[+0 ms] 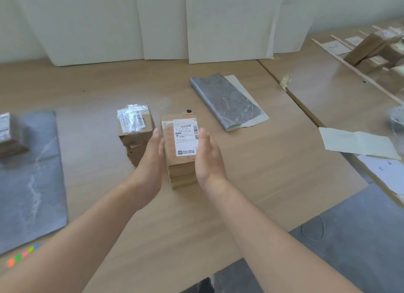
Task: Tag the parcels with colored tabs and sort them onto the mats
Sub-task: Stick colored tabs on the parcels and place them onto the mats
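A stack of flat brown parcels [180, 144] with a white shipping label on top stands at the table's middle. My left hand [150, 161] is at its left side and my right hand [208, 159] at its right side, both with straight fingers. I cannot tell whether they touch it. A taped brown parcel [134, 126] sits just left of the stack. Another parcel [8, 135] lies on the grey mat [32, 183] at the left. A second grey mat [227, 100] lies at the back right. A strip of colored tabs [23, 254] is at the lower left.
White boards [164, 24] lean against the back wall. More brown boxes [371, 48] and thin wooden sticks lie on the neighbouring table at the right. Paper sheets [354, 143] rest near the right edge. The table's front edge drops to a dark floor [349, 238].
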The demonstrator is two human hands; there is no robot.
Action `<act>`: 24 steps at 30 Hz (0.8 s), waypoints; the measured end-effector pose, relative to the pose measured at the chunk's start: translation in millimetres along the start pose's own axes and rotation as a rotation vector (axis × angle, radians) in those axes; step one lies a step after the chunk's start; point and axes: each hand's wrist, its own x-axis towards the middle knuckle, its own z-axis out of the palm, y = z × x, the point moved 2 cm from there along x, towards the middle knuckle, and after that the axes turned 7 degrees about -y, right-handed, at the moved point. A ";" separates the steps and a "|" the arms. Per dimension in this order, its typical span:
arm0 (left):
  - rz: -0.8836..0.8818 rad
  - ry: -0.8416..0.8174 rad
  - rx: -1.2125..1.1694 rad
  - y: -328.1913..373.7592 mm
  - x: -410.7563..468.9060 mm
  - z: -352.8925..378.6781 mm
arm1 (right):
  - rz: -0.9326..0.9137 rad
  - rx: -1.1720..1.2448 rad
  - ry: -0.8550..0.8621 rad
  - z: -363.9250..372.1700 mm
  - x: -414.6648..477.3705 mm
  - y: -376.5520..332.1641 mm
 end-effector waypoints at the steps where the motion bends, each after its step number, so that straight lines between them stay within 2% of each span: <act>1: -0.002 0.056 -0.019 -7.1 8.6 -0.1 | -0.001 -0.013 -0.007 -1.6 9.9 7.9; 9: -0.097 0.306 -0.160 -52.9 57.3 -17.6 | 0.134 0.015 -0.115 -8.8 50.6 41.3; 16: -0.038 0.197 -0.122 -67.9 55.0 -8.6 | 0.136 -0.001 -0.069 -9.6 51.2 47.1; 24: 0.043 0.194 -0.091 1.4 12.7 3.9 | -0.011 0.038 0.007 -31.7 19.2 -25.1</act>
